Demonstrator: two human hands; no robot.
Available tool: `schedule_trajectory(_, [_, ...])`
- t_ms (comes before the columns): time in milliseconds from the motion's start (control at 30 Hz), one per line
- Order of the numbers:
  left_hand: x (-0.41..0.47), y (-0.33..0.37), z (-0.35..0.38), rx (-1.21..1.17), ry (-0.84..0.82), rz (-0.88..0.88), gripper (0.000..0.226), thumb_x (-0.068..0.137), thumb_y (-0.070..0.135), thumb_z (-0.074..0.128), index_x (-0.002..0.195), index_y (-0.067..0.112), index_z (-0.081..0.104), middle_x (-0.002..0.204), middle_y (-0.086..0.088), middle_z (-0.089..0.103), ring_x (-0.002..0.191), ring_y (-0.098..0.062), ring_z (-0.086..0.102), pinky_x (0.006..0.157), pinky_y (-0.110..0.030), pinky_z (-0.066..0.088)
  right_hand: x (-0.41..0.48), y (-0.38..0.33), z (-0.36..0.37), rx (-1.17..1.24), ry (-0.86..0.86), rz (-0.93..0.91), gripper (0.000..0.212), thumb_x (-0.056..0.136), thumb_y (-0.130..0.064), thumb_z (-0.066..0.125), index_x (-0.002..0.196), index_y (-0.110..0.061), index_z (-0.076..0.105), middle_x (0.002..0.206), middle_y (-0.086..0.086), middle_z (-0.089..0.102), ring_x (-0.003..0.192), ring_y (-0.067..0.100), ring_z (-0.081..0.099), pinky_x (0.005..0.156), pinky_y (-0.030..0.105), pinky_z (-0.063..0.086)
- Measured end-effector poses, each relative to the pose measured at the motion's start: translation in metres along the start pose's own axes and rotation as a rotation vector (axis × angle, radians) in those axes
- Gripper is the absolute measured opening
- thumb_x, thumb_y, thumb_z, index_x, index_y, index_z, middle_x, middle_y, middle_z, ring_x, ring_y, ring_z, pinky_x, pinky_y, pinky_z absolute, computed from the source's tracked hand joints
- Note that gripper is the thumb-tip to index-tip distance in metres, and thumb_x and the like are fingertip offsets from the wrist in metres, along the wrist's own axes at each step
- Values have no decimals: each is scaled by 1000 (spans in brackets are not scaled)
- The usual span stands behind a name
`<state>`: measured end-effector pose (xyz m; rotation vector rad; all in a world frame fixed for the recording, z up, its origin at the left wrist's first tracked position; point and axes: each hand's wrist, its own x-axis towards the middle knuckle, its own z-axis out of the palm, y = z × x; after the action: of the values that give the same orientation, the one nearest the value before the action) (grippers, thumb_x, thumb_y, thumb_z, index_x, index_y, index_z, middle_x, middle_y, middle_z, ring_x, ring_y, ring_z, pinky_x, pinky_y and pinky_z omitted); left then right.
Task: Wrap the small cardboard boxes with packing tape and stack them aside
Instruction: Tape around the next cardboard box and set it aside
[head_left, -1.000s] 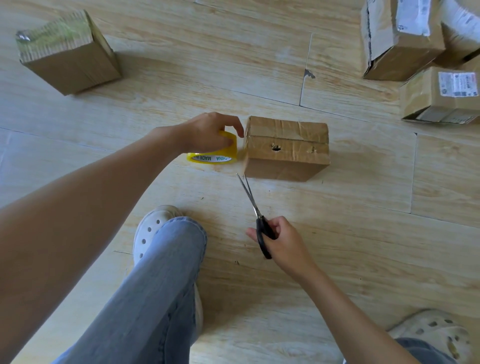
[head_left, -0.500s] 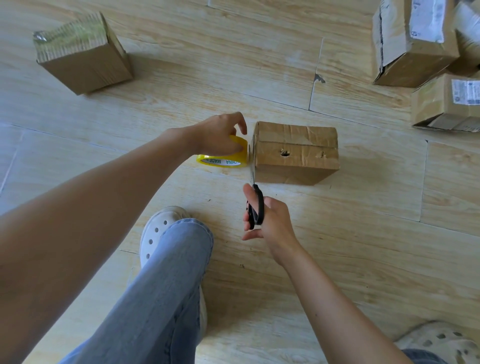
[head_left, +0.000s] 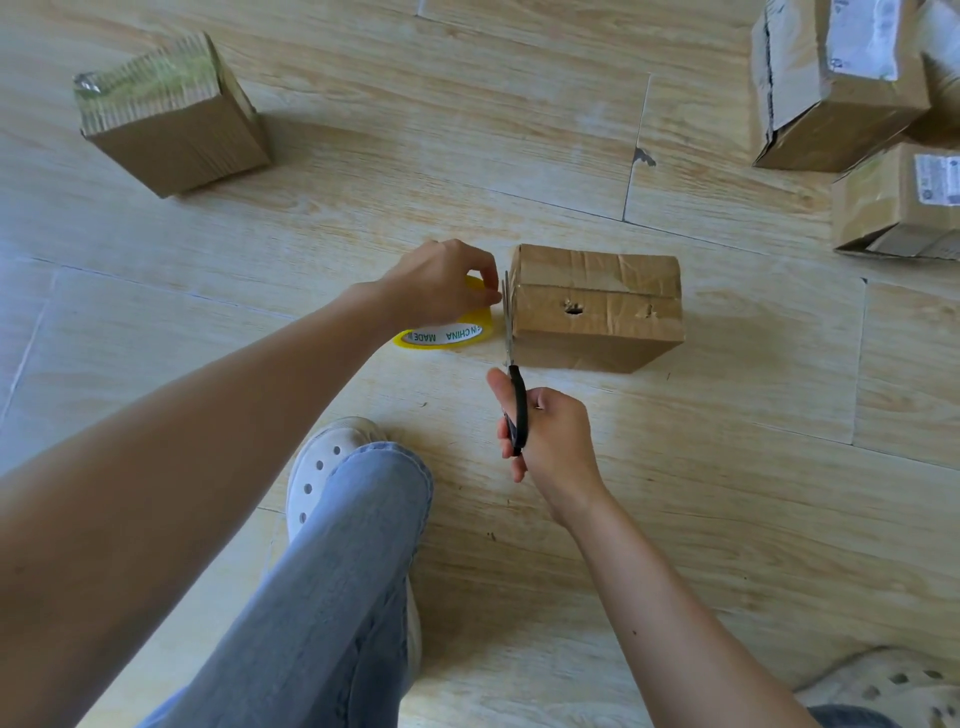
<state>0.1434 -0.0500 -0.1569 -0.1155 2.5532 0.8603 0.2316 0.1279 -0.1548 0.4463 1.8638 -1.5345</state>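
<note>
Brown punctured cardboard box; creased tape

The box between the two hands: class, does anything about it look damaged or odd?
Yes. The small cardboard box has a punched hole in its top, a smaller tear toward its right end, and wrinkled tape. The right hand holds scissors at the box's left edge, beside the tape roll under the left hand.

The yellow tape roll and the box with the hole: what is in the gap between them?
The head view shows scissor blades standing in that narrow gap, held by the right hand. The left hand grips the tape roll beside the box.
</note>
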Motion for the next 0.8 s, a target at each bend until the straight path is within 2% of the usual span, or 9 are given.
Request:
schedule_trajectory(100, [2, 0, 2, 1, 18, -19, 14, 91, 35, 61, 97, 24, 67, 79, 7, 50, 77, -19, 51, 53, -25, 35, 1, 3, 0, -63, 27, -10, 47, 83, -48, 71, 65, -9, 52, 48, -3, 56, 43, 13, 49, 37, 23, 38])
schedule_trajectory(200, [4, -1, 4, 71, 8, -48, 14, 91, 36, 62, 97, 24, 66, 89, 4, 51, 83, -20, 50, 62, -28, 38, 0, 8, -1, -133, 46, -25, 49, 81, -48, 73, 71, -3, 57, 50, 1, 58, 37, 11, 48, 38, 22, 37])
schedule_trajectory(267, [5, -3, 3, 116, 33, -83, 16, 93, 36, 58, 98, 23, 65, 91, 2, 53, 81, -20, 50, 58, -27, 36, 0, 12, -2, -194, 62, -40, 49, 81, -49, 72, 73, -4, 57, 52, 1, 59, 36, 8, 50, 41, 22, 39])
schedule_trajectory(367, [6, -5, -2, 35, 77, -126, 38, 94, 52, 46, 93, 20, 66, 89, -2, 61, 76, -20, 52, 58, -28, 36, 1, 18, -4, -343, 90, -54, 51, 82, -55, 68, 75, -7, 55, 55, 1, 59, 46, 15, 60, 44, 24, 43])
schedule_trajectory(467, [7, -1, -6, -7, 97, -172, 67, 70, 88, 40, 81, 26, 63, 73, 7, 58, 67, -8, 51, 53, -26, 34, 4, 24, -5, -570, 107, -62, 51, 81, -61, 64, 79, -12, 51, 63, 2, 60, 54, 18, 57, 48, 24, 41])
schedule_trajectory(600, [11, 8, -10, 43, 109, -179, 80, 45, 98, 42, 80, 28, 61, 73, 9, 56, 67, -4, 50, 51, -25, 33, 5, 39, -1, -922, 65, -84, 48, 90, -56, 55, 96, -9, 50, 69, -3, 53, 55, 12, 48, 45, 23, 31])
schedule_trajectory(633, [12, 9, -11, 48, 110, -178, 81, 43, 98, 42, 80, 28, 61, 74, 10, 55, 67, -4, 49, 51, -25, 33, 4, 44, 0, -1018, 76, -113, 43, 94, -51, 52, 101, -9, 49, 74, -4, 53, 59, 12, 49, 46, 24, 30])
schedule_trajectory(700, [12, 11, -14, 57, 115, -174, 82, 41, 99, 43, 82, 29, 61, 74, 11, 54, 67, -4, 49, 50, -25, 32, 2, 52, 2, -1145, 105, -181, 32, 99, -38, 48, 112, -9, 48, 95, 1, 58, 79, 16, 57, 54, 26, 33])
schedule_trajectory(800, [11, 13, -14, 44, 127, -162, 83, 41, 97, 44, 86, 29, 60, 73, 13, 52, 66, -3, 48, 50, -25, 31, 1, 60, 2, -1220, 111, -262, 29, 102, -31, 43, 119, -8, 50, 116, 5, 54, 100, 19, 54, 63, 26, 34])
